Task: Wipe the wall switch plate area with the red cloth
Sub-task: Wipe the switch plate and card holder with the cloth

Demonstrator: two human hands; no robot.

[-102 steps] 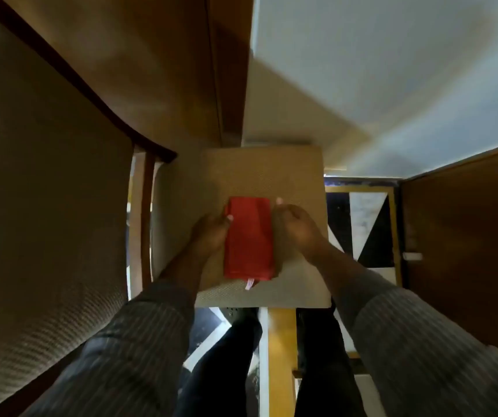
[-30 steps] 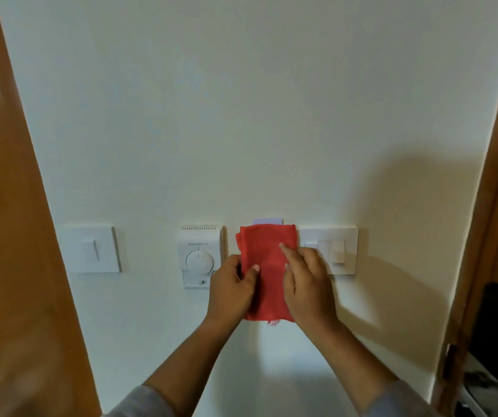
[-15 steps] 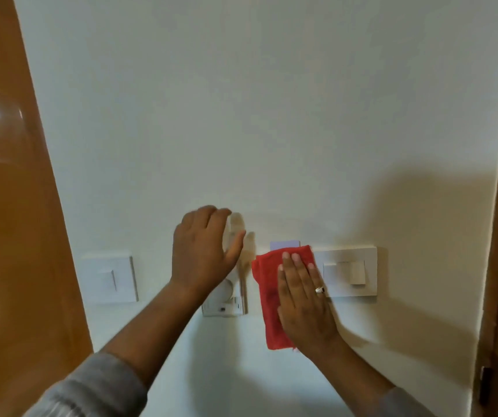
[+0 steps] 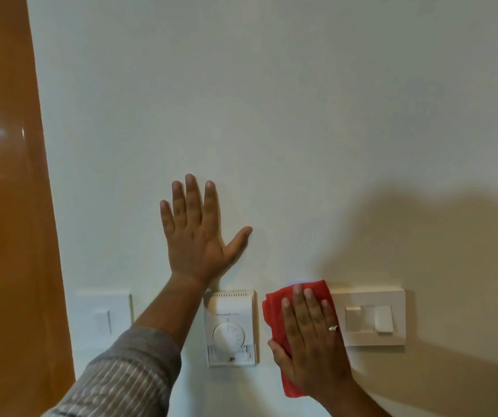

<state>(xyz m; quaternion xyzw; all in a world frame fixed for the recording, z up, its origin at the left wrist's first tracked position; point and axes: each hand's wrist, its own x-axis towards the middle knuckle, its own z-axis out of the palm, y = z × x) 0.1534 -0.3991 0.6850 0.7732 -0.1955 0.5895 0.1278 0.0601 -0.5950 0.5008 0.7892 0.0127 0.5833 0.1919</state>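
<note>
The right hand [image 4: 311, 344] lies flat, fingers [image 4: 297, 299] straight and together, pressing the folded red cloth [image 4: 275, 320] against the pale cream painted wall [image 4: 272, 115]. The cloth sits between two fittings: its left edge is just beside the white rectangular thermostat with a round dial [image 4: 231, 328], with a thin strip of bare wall between them, and its upper right corner touches or overlaps the left edge of the white double rocker switch plate [image 4: 371, 319]. The palm covers most of the cloth; red shows along the left side, above the fingertips and in a strip below the heel of the hand. A silver ring [image 4: 333, 328] sits on one finger, close to the plate's left edge.

The left hand [image 4: 196, 236] is spread open and empty, palm on the wall above the thermostat, thumb angled out to the right. Its wrist crosses just over the thermostat's upper left corner, and the grey striped sleeve [image 4: 127, 377] runs down to the lower left.

Further left, a white single rocker switch plate [image 4: 103, 319] stands near the glossy orange-brown wooden door panel [image 4: 7, 206], whose edge runs slanting down the left side. Above the fittings the wall is wide and bare; to the right of the double plate it is bare too, under a broad soft shadow [image 4: 422, 236].
</note>
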